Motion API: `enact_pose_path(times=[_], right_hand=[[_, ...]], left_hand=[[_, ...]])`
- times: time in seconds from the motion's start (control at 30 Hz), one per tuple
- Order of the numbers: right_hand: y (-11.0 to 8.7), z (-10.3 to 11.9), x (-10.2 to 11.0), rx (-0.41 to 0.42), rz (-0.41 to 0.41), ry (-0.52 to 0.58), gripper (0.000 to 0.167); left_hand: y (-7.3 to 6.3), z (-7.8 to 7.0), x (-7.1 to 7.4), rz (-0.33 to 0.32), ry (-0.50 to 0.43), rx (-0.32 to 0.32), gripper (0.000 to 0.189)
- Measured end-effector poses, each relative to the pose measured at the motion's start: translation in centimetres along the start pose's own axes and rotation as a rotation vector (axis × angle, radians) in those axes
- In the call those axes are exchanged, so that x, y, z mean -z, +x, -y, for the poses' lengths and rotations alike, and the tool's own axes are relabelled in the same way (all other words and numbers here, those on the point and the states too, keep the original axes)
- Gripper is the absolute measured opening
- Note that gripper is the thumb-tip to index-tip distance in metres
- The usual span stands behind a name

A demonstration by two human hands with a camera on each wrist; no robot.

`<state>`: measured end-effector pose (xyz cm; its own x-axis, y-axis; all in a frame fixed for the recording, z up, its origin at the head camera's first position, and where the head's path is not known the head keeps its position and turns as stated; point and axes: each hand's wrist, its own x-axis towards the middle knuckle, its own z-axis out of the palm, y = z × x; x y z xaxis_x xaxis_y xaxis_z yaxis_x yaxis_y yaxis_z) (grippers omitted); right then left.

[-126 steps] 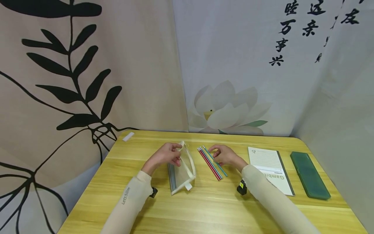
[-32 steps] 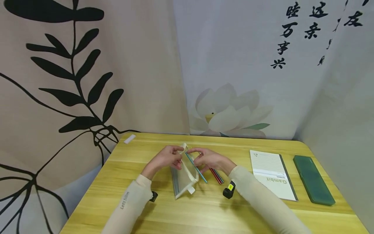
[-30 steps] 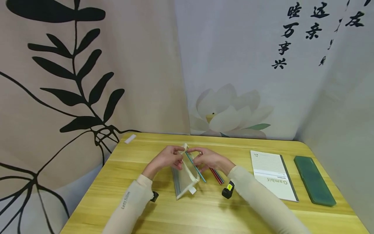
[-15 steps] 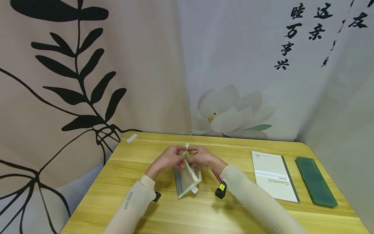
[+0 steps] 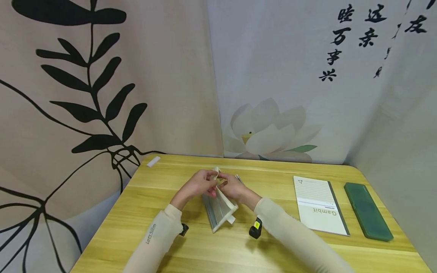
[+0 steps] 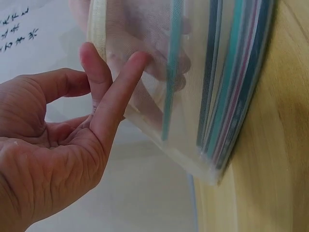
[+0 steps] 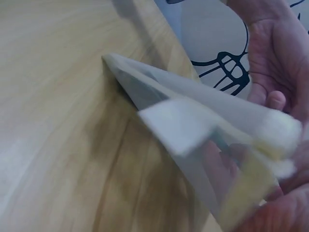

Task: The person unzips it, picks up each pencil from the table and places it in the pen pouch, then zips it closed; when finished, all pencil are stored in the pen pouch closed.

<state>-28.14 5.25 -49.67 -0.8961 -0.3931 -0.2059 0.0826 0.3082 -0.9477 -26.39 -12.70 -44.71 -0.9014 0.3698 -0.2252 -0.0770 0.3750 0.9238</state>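
Observation:
A translucent mesh pencil pouch (image 5: 220, 210) with a cream rim stands tilted on the table. My left hand (image 5: 200, 184) pinches its rim near the top; in the left wrist view two fingers lie along the mesh. My right hand (image 5: 233, 185) has its fingers inside the opening, seen through the mesh, curled at a teal pencil (image 6: 173, 72). That pencil stands apart from several coloured pencils (image 6: 224, 92) lying along the pouch's lower side. Loose pencils (image 5: 238, 178) lie on the table behind my right hand, mostly hidden by it.
To the right lie a white notepad (image 5: 321, 206) with "Gambit" on it and a dark green case (image 5: 368, 212). A small white strip (image 5: 153, 161) sits at the table's far left edge. Printed curtains stand behind and beside the wooden table (image 5: 218, 254).
My right hand has lifted the teal pencil from the loose ones on the table and carried it left into the pouch. My left hand has stayed at the rim.

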Motion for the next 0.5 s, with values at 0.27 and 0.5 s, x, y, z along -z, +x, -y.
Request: enact_pose_path(times=[0.27, 0.5], right_hand=[[-0.9, 0.0, 0.6, 0.006, 0.001, -0.008, 0.053], [-1.7, 0.2, 3.4, 0.017, 0.025, 0.023, 0.054]], left_hand=[[0.1, 0.2, 0.1, -0.001, -0.002, 0.0, 0.056], [0.4, 0.4, 0.2, -0.015, -0.017, 0.007, 0.057]])
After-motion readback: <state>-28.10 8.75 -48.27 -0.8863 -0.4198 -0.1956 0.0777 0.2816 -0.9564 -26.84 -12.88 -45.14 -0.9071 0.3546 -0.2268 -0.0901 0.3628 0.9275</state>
